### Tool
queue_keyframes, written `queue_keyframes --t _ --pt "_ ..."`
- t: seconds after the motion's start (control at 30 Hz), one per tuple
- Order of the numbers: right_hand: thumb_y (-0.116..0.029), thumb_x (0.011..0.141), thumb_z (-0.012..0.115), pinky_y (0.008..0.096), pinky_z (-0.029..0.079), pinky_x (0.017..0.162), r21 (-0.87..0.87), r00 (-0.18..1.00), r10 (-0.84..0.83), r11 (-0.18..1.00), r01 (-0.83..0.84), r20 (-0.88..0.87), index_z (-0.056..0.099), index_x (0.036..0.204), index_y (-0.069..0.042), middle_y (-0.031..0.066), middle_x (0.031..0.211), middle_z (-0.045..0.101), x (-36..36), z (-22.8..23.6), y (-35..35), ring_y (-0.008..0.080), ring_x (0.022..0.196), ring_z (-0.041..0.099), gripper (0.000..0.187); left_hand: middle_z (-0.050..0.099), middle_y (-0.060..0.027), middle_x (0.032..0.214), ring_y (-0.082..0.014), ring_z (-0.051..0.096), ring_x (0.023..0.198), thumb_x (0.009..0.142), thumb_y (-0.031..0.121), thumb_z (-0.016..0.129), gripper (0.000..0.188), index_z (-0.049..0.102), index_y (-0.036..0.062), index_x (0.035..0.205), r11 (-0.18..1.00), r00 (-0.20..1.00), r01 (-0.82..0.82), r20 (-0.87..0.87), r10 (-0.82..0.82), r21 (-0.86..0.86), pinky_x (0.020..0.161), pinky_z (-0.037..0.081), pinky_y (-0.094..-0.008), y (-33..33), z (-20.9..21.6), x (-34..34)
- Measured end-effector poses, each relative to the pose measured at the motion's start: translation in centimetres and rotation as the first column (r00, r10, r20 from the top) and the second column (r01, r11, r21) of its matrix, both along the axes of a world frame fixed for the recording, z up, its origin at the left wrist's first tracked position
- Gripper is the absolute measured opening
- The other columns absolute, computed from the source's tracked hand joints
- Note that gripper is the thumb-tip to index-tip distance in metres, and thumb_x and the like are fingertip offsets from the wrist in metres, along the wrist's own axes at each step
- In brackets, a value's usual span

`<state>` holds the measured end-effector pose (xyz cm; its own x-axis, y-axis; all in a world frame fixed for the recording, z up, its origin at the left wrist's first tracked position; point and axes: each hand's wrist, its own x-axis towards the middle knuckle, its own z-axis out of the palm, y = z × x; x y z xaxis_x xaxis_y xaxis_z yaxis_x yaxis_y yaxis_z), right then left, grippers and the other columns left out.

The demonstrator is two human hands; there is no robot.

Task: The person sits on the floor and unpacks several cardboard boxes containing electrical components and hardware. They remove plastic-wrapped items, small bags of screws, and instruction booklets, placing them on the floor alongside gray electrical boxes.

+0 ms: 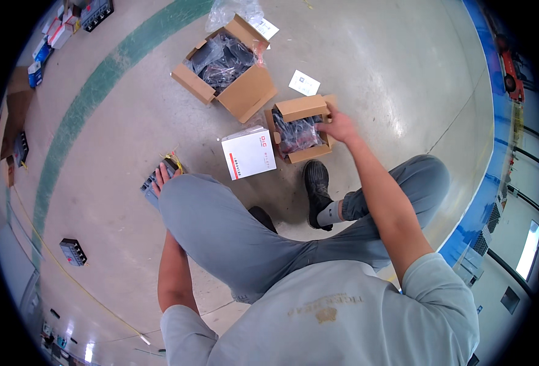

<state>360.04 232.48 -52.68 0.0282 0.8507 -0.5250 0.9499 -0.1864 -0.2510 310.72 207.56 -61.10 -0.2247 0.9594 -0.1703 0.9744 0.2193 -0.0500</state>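
Grey concrete floor (403, 73) spanned the frame. Above center, a small open brown cardboard box (300, 109) faced upward, long axis left-right; the right hand (339, 126), fingers parted, touched its right edge. Left of center, the left hand (165, 174), fingers slightly spread, partly covered a grey plastic block (150, 191). Neither grip's firmness could be determined.

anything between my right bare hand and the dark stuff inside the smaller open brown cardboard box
Only crinkled clear plastic wrap over the dark contents. The right bare hand is at the right side of the smaller open brown cardboard box, thumb over the opening, with no flap visible between them.
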Motion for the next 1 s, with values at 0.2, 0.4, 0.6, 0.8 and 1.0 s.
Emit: queue_keyframes --t 0.2,0.4,0.6,0.8,1.0 --pt "-0.019 0.079 0.07 0.0517 0.055 0.087 0.115 0.981 0.187 0.975 -0.191 0.044 0.066 0.115 -0.001 0.0252 0.102 0.071 -2.5 -1.5 1.8 0.044 0.098 0.067 0.041 0.041 -0.0211 0.158 -0.0399 0.041 0.145 0.093 0.035 0.064 0.048 0.061 0.0177 0.138 0.985 0.879 0.157 0.445 -0.172 0.071 0.114 0.036 -0.0553 -0.3 2.6 -5.5" --pt "-0.012 0.082 0.066 0.0471 0.059 0.081 0.059 0.977 0.173 0.984 -0.166 -0.128 0.064 0.114 0.007 0.0276 0.098 0.072 -9.9 0.3 7.5 0.0393 0.091 0.072 0.037 0.053 -0.0214 0.149 -0.0366 0.048 0.14 0.093 0.038 0.071 0.068 0.051 0.0012 0.147 0.886 0.33 -0.239 0.824 0.46 -0.398 0.113 0.041 -0.0428 10.0 13.1 -6.0" --pt "-0.019 0.08 0.079 0.0339 0.061 0.061 -0.245 0.79 -0.26 0.959 0.143 -0.556 0.063 0.116 0.007 0.017 0.095 0.073 -7.9 0.8 8.2 0.0208 0.077 0.075 0.047 0.053 -0.0206 0.148 -0.0335 0.048 0.14 0.084 0.048 0.079 0.083 0.05 0.0057 0.148 0.989 0.657 0.086 0.753 0.034 -0.119 0.115 0.038 -0.046 16.1 21.4 7.8" --pt "-0.059 0.067 0.085 0.0409 0.055 0.085 -0.081 0.963 0.257 0.961 -0.263 -0.076 0.07 0.109 -0.001 0.0166 0.101 0.074 -6.8 4.5 3.0 0.0325 0.099 0.071 0.074 0.042 -0.0177 0.154 -0.0366 0.041 0.142 0.061 0.057 0.09 0.119 0.034 0.0146 0.157 0.929 0.893 0.342 0.354 -0.277 -0.138 0.114 0.033 -0.0582 12.7 15.1 19.1" --pt "-0.046 0.069 0.083 0.0424 0.055 0.088 -0.148 0.887 0.445 0.892 -0.427 0.122 0.073 0.111 -0.007 0.0176 0.107 0.074 -6.2 2.8 0.2 0.0346 0.101 0.07 0.058 0.048 -0.0188 0.143 -0.0376 0.046 0.134 0.059 0.049 0.091 0.121 0.031 0.0159 0.158 0.936 0.925 0.303 0.292 -0.244 -0.178 0.113 0.032 -0.0583 12.7 14.3 20.0"
